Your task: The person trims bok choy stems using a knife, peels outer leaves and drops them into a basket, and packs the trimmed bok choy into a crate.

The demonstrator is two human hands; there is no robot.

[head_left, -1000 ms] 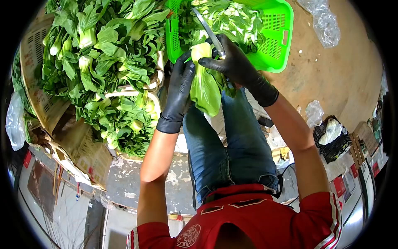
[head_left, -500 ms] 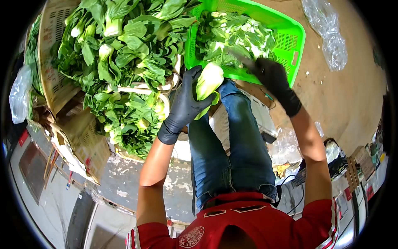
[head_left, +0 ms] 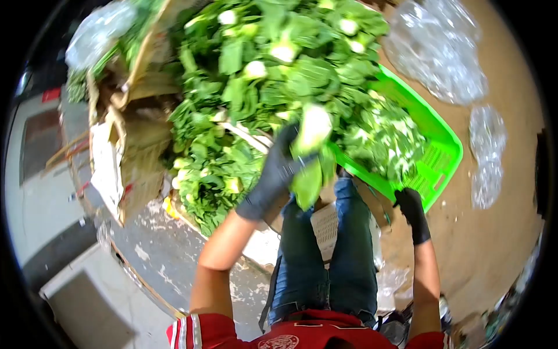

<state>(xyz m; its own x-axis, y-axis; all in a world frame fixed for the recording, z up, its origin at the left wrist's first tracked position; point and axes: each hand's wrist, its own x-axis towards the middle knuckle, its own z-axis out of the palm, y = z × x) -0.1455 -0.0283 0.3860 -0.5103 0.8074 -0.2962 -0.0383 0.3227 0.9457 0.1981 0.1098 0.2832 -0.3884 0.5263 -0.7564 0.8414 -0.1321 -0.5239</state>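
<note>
My left hand (head_left: 278, 168), in a black glove, is closed round a head of bok choy (head_left: 314, 129). Its pale base points up and its green leaves hang below the fingers; motion blurs it. My right hand (head_left: 411, 210), gloved in black too, is closed at the near right rim of the green plastic basket (head_left: 446, 152). A knife blade showed from this hand half a second ago; now it can hardly be made out against the basket. Cut bok choy leaves (head_left: 383, 136) lie inside the basket.
A big pile of whole bok choy (head_left: 273, 75) rises ahead, with more bok choy (head_left: 218, 174) in a lower container nearer me. Torn cardboard (head_left: 142, 145) stands at the left. Clear plastic bags (head_left: 436, 52) lie on the brown floor (head_left: 500, 244) at the right.
The view has turned, so the pile and basket appear further right. My right hand has gone from above the cut leaves to the basket's near right rim. The bok choy stays in my left hand.
</note>
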